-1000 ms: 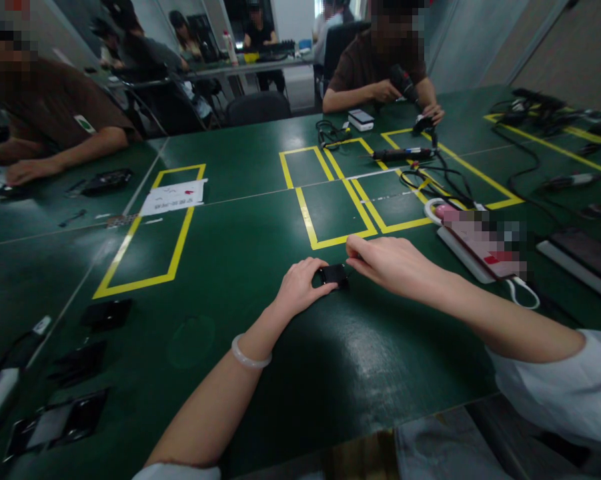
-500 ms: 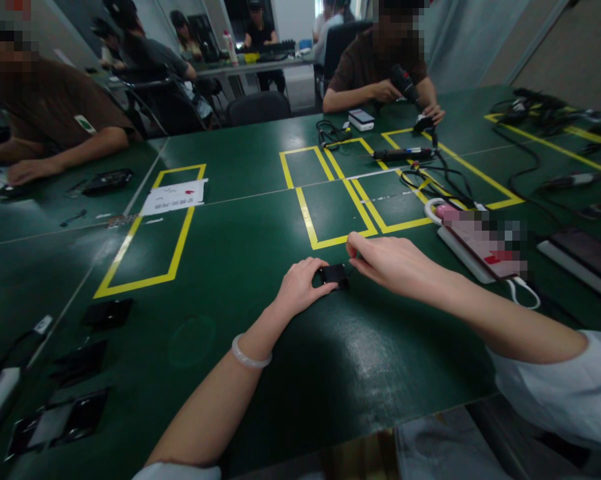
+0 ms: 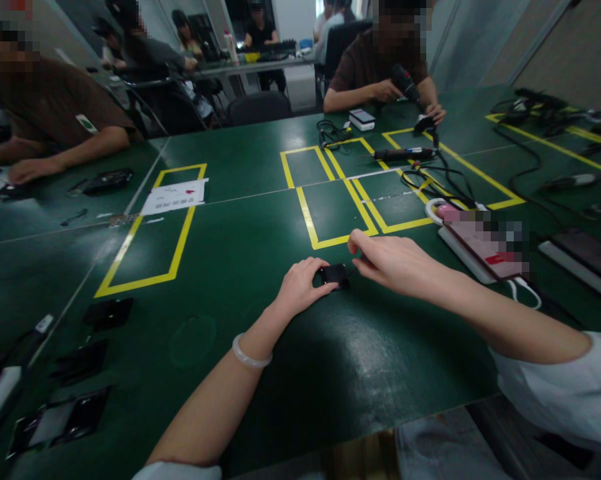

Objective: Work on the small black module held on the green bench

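Observation:
A small black rectangular part (image 3: 335, 274) rests on the green table (image 3: 290, 373), in front of me. My left hand (image 3: 304, 285) is closed on its left side, thumb along the near edge and fingers along the far one. Just right of the part, my right hand (image 3: 380, 260) has its fingers curled and pinched together. A thin dark sliver shows between those fingertips and the part; I cannot make out what it is.
Black parts (image 3: 83, 360) lie at the left. A phone (image 3: 485, 247) sits to the right, near a black electric screwdriver (image 3: 403, 154) and cables. Yellow tape frames (image 3: 180, 240) mark the table. A co-worker (image 3: 375, 80) across holds a power tool (image 3: 405, 83).
My right hand has shifted very slightly to the right. My left hand and the black part stay in place.

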Demonstrator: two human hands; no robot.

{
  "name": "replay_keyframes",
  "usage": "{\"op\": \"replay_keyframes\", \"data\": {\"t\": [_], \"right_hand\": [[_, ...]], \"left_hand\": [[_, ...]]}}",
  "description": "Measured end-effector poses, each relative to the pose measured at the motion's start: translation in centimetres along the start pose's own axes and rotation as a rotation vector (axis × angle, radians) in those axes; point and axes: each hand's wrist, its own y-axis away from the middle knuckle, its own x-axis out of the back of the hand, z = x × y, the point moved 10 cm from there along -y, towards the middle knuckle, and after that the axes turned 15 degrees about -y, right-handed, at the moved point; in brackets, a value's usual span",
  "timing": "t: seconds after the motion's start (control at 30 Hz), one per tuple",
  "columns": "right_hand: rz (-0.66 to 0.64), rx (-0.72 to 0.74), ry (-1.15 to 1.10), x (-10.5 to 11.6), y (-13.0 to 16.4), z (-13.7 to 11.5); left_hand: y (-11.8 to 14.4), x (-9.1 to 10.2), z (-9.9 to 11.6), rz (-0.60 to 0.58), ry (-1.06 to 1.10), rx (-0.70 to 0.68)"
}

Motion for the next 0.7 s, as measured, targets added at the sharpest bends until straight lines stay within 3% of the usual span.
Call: {"op": "replay_keyframes", "data": {"t": [0.23,0.47,0.7], "right_hand": [[-0.032,-0.035,0.064,-0.38,-0.13,0.15],[-0.023,0.009,-0.018,-0.03,0.16,-0.20],[-0.057,-0.044,0.083,-0.31,-0.20,-0.09]], "left_hand": [[0.03,-0.03,-0.03,-0.010,-0.005,-0.001],[0.09,-0.07,-0.06,-0.011,0.004,0.001],[0.14,0.12,-0.03,-0.004,-0.003,-0.003]]}}
